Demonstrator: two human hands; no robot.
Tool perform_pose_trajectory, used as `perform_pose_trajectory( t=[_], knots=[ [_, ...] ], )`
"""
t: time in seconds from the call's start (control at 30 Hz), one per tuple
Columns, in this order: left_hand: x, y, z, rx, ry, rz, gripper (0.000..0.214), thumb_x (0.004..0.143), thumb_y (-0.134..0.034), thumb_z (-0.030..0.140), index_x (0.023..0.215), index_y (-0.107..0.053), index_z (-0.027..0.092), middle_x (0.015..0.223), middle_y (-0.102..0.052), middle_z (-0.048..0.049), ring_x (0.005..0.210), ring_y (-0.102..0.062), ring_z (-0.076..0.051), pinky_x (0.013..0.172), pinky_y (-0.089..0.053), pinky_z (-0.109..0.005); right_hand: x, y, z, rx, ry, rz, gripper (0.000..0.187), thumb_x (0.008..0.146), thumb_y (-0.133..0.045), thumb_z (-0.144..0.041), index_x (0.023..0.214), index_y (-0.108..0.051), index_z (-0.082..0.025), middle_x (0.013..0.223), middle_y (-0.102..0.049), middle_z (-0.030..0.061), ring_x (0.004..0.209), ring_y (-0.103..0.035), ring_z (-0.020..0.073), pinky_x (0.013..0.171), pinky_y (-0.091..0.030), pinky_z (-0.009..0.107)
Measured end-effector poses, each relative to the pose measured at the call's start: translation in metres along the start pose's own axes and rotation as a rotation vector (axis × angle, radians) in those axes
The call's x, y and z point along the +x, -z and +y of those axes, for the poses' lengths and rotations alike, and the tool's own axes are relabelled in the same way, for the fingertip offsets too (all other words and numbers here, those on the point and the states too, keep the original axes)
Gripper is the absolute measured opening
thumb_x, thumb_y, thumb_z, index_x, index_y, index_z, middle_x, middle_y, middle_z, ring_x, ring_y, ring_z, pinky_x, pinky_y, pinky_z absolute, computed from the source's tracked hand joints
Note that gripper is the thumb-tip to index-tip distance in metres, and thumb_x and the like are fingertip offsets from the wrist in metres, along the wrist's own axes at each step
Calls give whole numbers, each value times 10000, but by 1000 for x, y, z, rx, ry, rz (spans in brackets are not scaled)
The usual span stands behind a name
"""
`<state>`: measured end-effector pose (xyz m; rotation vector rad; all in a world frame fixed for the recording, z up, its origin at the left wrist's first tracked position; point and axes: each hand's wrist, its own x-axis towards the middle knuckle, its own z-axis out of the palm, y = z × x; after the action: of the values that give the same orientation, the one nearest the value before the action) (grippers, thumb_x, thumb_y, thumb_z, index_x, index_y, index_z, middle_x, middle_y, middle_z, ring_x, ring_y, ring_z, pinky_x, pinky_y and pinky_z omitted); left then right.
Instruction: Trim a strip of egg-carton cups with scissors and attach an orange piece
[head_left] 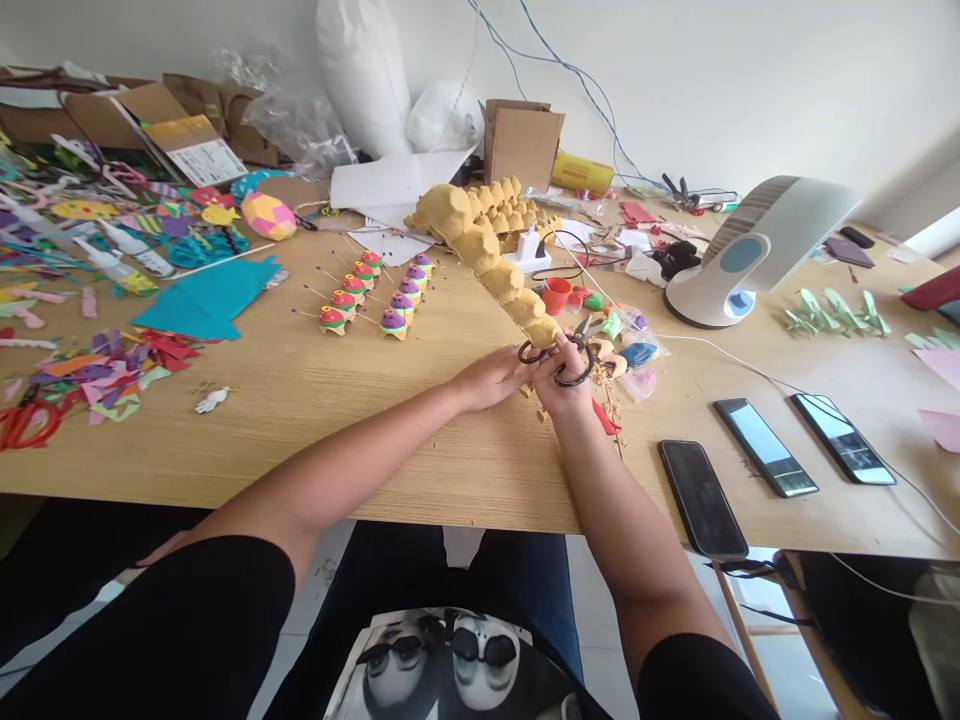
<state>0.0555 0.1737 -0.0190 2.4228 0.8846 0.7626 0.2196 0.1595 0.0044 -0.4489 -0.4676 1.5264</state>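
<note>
While the right hand (564, 392) holds scissors (583, 334) by a yellow carton strip (504, 278), the left hand (491, 380) has an unclear grip.

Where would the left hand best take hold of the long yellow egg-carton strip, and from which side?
Probably halfway along the egg-carton strip, around one rounded cup, with the left hand coming from the left. The strip slants up and away from the person, its cups bulge enough to grip, and that flank looks open, whereas the scissors crowd its near end.
</note>
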Motion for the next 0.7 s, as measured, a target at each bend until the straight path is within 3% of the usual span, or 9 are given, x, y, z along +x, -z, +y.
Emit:
perform_pose_trajectory(
  t=[0.2,0.27,0.33,0.4,0.47,0.6,0.7],
  knots=[
    [-99,11,35,372,389,-19,946,995,-467,712,1709,-255,129,1781,-239,-215,1672,-143,-400,1343,-183,-601,-3,-10,-9,53,47,51,238,773,-807,-145,866,-629,-272,863,-731,-66,795,-705,104,630,-583,218],
    [-128,11,45,434,498,-77,1068,942,-504,784,1721,-210,116,1788,-176,-244,1670,-99,-431,1337,-185,-616,-3,-16,-14,56,77,98,202,786,-782,-146,841,-626,-262,845,-728,-61,793,-706,109,629,-580,226],
    [-140,5,51,480,572,-98,1105,932,-510,793,1716,-205,77,1776,-161,-286,1665,-96,-451,1333,-192,-614,-3,-24,-22,71,110,138,185,790,-772,-148,823,-625,-255,814,-722,-69,777,-702,110,639,-583,236],
    [-133,-3,53,499,595,-96,1097,943,-498,785,1715,-200,65,1771,-168,-295,1663,-108,-447,1335,-193,-600,-3,-31,-34,87,143,149,206,774,-787,-140,811,-621,-256,779,-714,-87,762,-697,108,647,-585,236],
    [-109,-14,52,492,598,-82,1074,960,-478,772,1717,-188,68,1766,-199,-289,1662,-136,-438,1335,-198,-591,-5,-38,-49,74,178,151,215,778,-792,-139,807,-617,-260,760,-709,-98,751,-693,103,644,-587,226],
    [-36,-42,48,437,597,-41,976,1022,-415,688,1702,-201,23,1757,-209,-306,1663,-155,-423,1343,-185,-557,-17,-45,-82,18,209,154,149,859,-747,-186,827,-625,-265,826,-736,-72,750,-688,103,647,-598,219],
    [23,-69,52,377,632,52,837,1080,-339,559,1687,-225,-5,1744,-251,-311,1657,-208,-399,1350,-177,-533,-29,-44,-99,5,216,90,171,836,-764,-157,843,-641,-276,863,-748,-62,764,-684,105,683,-603,219]
  ],
)
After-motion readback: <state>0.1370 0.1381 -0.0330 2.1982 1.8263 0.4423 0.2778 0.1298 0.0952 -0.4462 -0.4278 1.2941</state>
